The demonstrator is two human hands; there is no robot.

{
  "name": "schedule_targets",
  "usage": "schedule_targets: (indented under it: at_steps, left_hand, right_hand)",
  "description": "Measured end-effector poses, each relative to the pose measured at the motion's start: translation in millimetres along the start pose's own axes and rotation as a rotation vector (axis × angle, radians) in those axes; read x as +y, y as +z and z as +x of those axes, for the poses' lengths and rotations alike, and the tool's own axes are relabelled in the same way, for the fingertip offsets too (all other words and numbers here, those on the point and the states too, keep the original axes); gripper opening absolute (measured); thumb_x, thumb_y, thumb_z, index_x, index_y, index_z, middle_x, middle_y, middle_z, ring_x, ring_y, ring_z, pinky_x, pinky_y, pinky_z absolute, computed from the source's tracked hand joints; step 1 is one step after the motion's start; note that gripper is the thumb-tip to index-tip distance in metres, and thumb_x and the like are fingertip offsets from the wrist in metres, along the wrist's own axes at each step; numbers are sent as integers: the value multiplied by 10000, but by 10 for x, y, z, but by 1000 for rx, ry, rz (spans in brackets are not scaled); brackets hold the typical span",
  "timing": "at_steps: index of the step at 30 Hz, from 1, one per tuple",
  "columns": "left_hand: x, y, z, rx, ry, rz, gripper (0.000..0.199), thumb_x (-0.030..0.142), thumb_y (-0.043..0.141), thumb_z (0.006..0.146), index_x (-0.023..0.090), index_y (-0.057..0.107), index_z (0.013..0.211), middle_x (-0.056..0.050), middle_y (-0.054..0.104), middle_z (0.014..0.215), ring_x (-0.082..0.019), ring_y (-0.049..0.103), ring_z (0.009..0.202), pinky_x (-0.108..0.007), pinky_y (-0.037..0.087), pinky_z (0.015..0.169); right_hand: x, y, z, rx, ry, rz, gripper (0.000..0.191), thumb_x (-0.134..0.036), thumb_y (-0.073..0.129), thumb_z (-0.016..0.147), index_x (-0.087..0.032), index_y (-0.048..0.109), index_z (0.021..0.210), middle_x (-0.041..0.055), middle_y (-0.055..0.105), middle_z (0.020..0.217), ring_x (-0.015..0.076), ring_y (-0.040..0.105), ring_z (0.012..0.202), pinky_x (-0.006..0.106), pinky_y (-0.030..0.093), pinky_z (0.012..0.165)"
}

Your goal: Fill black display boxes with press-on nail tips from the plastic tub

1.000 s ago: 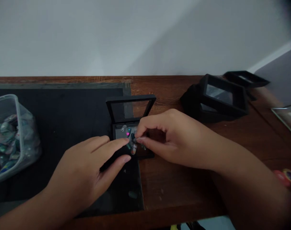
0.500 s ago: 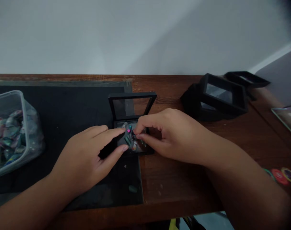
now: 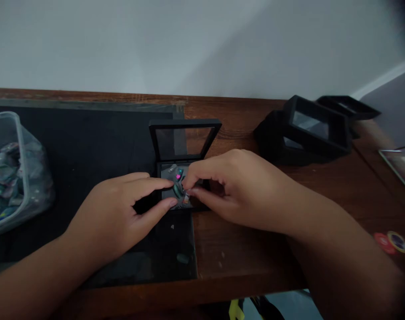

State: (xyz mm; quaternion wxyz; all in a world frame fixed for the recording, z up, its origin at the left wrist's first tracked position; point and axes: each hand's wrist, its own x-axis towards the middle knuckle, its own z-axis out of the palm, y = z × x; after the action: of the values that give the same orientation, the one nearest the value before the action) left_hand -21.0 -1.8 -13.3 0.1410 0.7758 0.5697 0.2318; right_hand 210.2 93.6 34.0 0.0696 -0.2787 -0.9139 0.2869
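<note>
Working inside the hinged black display case (image 3: 185,123), set open across the edge of the black mat (image 3: 98,142) and the wooden tabletop (image 3: 235,253). Best to handle the dark green piece (image 3: 177,190) lightly, beside the pink charm (image 3: 178,177), without scattering neighbours. With the left hand (image 3: 122,209), holding thumb and forefinger wide at the case's left side, better to steady than push. With the right hand (image 3: 235,191), bringing fingertips close together over the pieces; impossible to tell whether pinching one.
</note>
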Motion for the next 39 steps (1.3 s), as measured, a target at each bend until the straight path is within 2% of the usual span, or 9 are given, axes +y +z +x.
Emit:
schedule_targets:
  at_steps: [11,15,18,25,31,34,39]
  left_hand:
    - [21,-2,20,-24,-25,-2,327,504,656,1010,267,821,1166,-14,792,899,-191,719,723,-320,500,633]
    - [18,-7,9,-28,-23,-12,328,515,658,1010,274,822,1160,-14,793,889,-181,711,710,-309,496,626]
    - [10,-7,-3,-18,-14,-29,322,515,668,1007,272,815,1158,-15,815,950,-192,744,774,-312,518,655]
    - [-22,-35,-11,-15,-14,-59,273,504,699,997,310,792,1164,21,821,993,-178,765,795,-286,547,644]
    - [-31,-40,-10,6,-16,-81,202,509,723,977,340,778,1074,68,819,993,-150,772,810,-244,542,616]
    - [-37,-45,-13,-22,-26,-100,178,509,724,970,339,775,977,72,803,917,-144,745,745,-245,512,567]
    - [12,-61,-10,-6,13,-122,149,432,719,979,323,792,908,66,783,822,-130,709,665,-246,497,586]
  right_hand:
    - [-31,-1,-30,-23,-17,5,126,-173,647,922,-226,760,906,-41,677,710,114,498,624,281,267,593]
    - [-29,-4,-33,-15,-14,53,119,-166,663,901,-231,762,900,-51,667,683,105,497,609,269,287,592]
    - [-34,-26,-39,-10,-4,82,104,-174,674,905,-232,759,893,-56,678,689,100,525,608,265,317,600]
    - [-45,-150,-118,144,84,35,79,-190,691,874,-216,733,813,-78,591,544,73,504,465,251,355,498]
    - [-42,-144,-126,-29,112,107,126,-183,662,863,-219,679,743,-72,598,564,68,488,472,254,326,484]
    - [-42,-116,-100,-41,124,118,127,-156,667,852,-210,674,738,-68,603,587,69,494,504,254,319,507]
    - [-32,-115,-99,-34,116,134,103,-140,681,844,-206,691,766,-68,640,626,70,528,533,239,336,516]
